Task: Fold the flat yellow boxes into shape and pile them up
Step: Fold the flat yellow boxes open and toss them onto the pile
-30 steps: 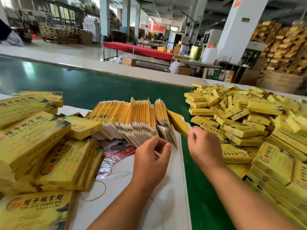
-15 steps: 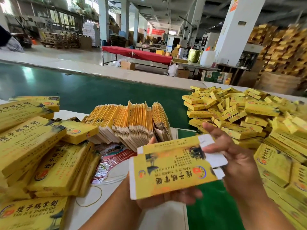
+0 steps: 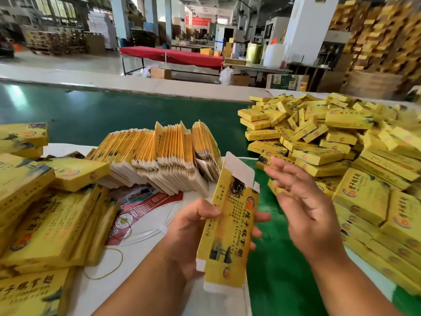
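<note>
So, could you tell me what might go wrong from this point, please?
1. Only the left hand holds the yellow box; the right hand is off it and open, so the box may slip or buckle.
2. Its white end flaps stick out unfolded and could crease.
3. The leaning row of flat boxes sits close behind and could topple if bumped.

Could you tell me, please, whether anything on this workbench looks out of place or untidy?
The folded boxes on the right lie jumbled at all angles, not neatly piled. A loose rubber band lies on the white sheet by the left hand. Nothing looks damaged.
</note>
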Demonstrator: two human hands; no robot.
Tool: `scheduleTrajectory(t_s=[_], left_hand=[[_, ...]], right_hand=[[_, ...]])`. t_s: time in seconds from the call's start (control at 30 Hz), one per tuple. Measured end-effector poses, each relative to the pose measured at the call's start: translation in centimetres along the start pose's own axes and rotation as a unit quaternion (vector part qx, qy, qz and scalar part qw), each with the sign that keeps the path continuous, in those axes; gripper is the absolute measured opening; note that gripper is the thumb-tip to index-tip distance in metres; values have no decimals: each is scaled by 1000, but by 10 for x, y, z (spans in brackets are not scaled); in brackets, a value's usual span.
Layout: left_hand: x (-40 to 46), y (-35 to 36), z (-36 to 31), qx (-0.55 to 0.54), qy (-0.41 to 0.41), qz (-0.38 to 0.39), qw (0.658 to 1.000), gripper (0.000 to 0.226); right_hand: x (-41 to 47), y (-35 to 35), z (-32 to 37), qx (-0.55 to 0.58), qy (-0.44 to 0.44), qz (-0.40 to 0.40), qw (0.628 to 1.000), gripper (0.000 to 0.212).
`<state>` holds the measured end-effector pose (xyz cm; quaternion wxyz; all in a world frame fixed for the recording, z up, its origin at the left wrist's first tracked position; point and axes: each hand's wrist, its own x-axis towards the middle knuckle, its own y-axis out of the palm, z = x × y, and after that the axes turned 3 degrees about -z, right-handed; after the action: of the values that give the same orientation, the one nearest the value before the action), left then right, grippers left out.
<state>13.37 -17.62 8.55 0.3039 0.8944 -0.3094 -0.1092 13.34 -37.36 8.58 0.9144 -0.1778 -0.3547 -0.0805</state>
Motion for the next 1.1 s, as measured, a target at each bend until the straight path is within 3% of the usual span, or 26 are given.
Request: scheduleTrajectory(t_s=[0.07, 0.13, 0.3, 0.4, 0.43, 0.5, 0.53, 0.6, 0.67, 0.73, 0.77, 0.83, 0.87, 0.9, 0.97, 1.03, 1.1], left_hand=[[-1, -4, 6, -22, -23, 58, 998, 56], [4, -9, 10, -10, -38, 43, 998, 59], [11, -12, 10, 75, -73, 17, 994, 59], [10, -9, 11, 68, -97, 43, 992, 65], [8, -8, 10, 62, -98, 33, 993, 63], [10, 1, 9, 148, -95, -43, 984, 29], [4, -4, 10, 198, -64, -32, 978, 23], [-20, 3, 7, 237, -22, -16, 971, 38], [-22, 12, -5, 239, -81, -13, 968, 28], [-10, 17, -6, 218, -133, 49, 966, 15], [-6, 20, -7, 178, -147, 61, 971, 25], [-2, 7, -2, 82, -140, 65, 985, 75], [-3, 0, 2, 63, -110, 68, 990, 78], [-2, -1, 4, 65, -81, 62, 993, 76], [3, -6, 5, 85, -40, 36, 995, 61], [3, -5, 4, 119, -12, 27, 992, 46], [4, -3, 3, 186, -1, -7, 983, 49]], right_hand=[[-3, 5, 8, -35, 4, 80, 996, 36], [-10, 13, 14, -64, 16, 139, 988, 37], [-12, 19, 23, 31, 138, 169, 975, 17], [-10, 15, 22, 38, 153, 196, 968, 26], [-10, 13, 22, 50, 150, 212, 964, 29], [-9, 11, 24, 94, 159, 231, 955, 25], [-9, 9, 24, 120, 174, 227, 951, 23], [-7, 6, 22, 164, 206, 202, 943, 28], [-4, 4, 18, 196, 242, 172, 935, 33], [-5, 4, 13, 226, 276, 149, 922, 32], [-5, 5, 12, 241, 282, 140, 918, 31], [-6, 8, 13, 246, 274, 108, 923, 23], [-6, 9, 14, 232, 268, 81, 931, 20], [-6, 10, 14, 211, 268, 50, 939, 23], [-8, 13, 13, 175, 289, 13, 941, 53], [-12, 16, 13, 163, 315, 46, 934, 75], [-15, 19, 15, 146, 312, 105, 933, 61]])
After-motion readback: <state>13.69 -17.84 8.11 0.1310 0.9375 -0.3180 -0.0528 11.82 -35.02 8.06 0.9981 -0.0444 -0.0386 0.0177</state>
